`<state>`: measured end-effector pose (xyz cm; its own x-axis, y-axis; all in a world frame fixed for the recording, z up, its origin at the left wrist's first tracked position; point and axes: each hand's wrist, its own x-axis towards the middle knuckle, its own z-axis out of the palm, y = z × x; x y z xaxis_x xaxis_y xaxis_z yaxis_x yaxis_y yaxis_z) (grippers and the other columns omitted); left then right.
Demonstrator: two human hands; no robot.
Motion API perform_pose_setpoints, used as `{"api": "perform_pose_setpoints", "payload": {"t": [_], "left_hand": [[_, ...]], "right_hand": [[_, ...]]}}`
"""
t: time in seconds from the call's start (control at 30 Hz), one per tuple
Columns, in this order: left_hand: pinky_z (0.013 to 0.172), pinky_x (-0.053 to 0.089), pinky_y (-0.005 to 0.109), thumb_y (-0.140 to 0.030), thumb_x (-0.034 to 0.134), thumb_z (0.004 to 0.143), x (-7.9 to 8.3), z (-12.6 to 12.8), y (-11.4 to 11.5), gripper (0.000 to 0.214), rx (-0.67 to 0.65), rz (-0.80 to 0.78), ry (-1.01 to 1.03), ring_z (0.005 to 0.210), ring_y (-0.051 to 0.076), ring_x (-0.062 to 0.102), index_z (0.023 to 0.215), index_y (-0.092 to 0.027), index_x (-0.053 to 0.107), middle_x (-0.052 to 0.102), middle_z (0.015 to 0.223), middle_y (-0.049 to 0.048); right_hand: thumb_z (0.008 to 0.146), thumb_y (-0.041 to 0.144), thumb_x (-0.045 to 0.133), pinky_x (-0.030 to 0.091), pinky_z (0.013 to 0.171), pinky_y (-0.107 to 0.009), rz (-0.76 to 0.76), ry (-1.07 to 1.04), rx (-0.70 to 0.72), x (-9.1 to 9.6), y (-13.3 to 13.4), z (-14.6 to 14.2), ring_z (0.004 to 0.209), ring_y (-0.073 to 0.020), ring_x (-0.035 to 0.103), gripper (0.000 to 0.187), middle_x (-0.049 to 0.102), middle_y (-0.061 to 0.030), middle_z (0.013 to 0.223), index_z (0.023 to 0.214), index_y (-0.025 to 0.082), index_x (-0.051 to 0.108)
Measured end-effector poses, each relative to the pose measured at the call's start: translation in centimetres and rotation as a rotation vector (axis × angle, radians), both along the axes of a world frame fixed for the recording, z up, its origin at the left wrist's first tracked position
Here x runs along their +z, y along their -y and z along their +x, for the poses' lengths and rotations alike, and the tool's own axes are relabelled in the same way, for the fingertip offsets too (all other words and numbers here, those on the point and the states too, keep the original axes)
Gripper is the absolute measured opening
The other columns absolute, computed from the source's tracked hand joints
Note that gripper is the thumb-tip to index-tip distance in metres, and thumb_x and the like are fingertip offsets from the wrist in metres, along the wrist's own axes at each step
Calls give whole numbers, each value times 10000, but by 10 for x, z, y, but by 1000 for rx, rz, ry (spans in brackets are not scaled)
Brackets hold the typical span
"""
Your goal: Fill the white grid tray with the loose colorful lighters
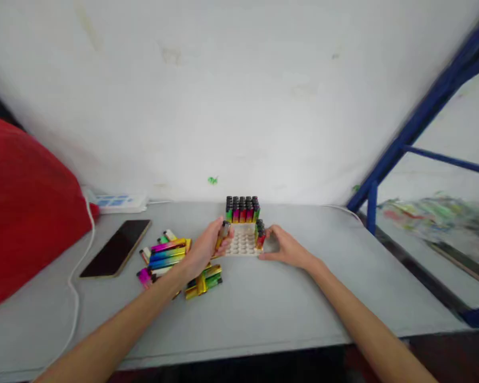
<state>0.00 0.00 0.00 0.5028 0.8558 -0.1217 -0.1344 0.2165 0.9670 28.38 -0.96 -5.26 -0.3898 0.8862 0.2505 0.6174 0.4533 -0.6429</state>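
Note:
My left hand (207, 244) is closed around a gold lighter (222, 235) with a dark top, held upright at the left edge of a white tray (241, 242) with rows of holes. Lighters with black tops (242, 209) stand packed in the far rows of the tray. A few more, among them a red lighter (261, 238), stand along its right side. My right hand (283, 246) rests at that side, thumb and forefinger apart, fingertips by the red lighter and the tray's near right corner. Loose, shiny lighters (167, 255) lie piled left of the tray, partly hidden by my left forearm.
A phone (117, 249) lies left of the pile, with a white power strip (122, 203) behind it. A red bag (27, 213) and a white cable (75, 287) are farther left. A blue metal frame (407, 122) stands at the right; a white wall rises behind.

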Motion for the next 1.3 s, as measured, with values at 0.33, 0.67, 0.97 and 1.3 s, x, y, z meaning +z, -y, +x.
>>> {"api": "perform_pose_setpoints", "payload": {"t": [0.33, 0.67, 0.97, 1.3], "left_hand": [[758, 568, 302, -544, 665, 977, -3, 35, 1, 337, 3, 570, -203, 890, 200, 687, 1020, -210, 691, 727, 974, 47], [888, 567, 347, -404, 654, 1045, -19, 46, -5, 242, 66, 1098, -452, 929, 234, 736, 1118, -209, 777, 796, 1040, 83], [898, 581, 340, -368, 598, 1078, -27, 43, -1, 228, -4, 1132, -503, 945, 227, 762, 1225, -242, 718, 802, 1117, 69], [1037, 556, 455, -510, 632, 1002, 6, -24, -14, 352, 26, 1077, -952, 1085, 301, 729, 1184, -225, 729, 785, 1133, 93]], "right_hand": [[747, 500, 938, 491, 972, -445, 34, -39, 2, 3, 0, -3, 1057, -294, 633, 554, 706, -92, 1174, 1020, 246, 527], [739, 450, 940, 477, 1043, -483, 25, -37, 36, 3, -1, 0, 1101, -295, 641, 545, 696, -86, 1200, 1058, 244, 550], [740, 452, 951, 481, 1063, -497, 10, -49, 59, 5, 0, 1, 1144, -303, 648, 560, 702, -88, 1238, 1058, 252, 536], [764, 501, 938, 491, 1070, -504, -4, -86, 94, 2, -1, 4, 1201, -326, 656, 560, 696, -112, 1304, 1037, 257, 514]]}}
